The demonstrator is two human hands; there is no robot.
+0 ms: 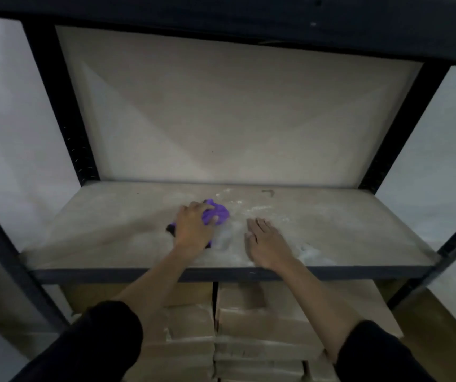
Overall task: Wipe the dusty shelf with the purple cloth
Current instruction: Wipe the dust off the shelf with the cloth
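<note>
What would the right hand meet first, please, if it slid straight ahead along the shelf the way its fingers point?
Probably the white dust patch just beyond the right hand, then bare shelf up to the back panel; depth is uncertain.

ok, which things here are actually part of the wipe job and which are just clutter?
In the job:
- purple cloth, bunched under the left hand
- dusty shelf, white powder smears mid-board
- right hand, flat on the shelf, holding nothing

Just there:
- stacked cardboard boxes on the level below
- black rack frame

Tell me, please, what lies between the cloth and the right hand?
Only shelf board smeared with pale dust, between cloth and right hand, in the head view.
</note>
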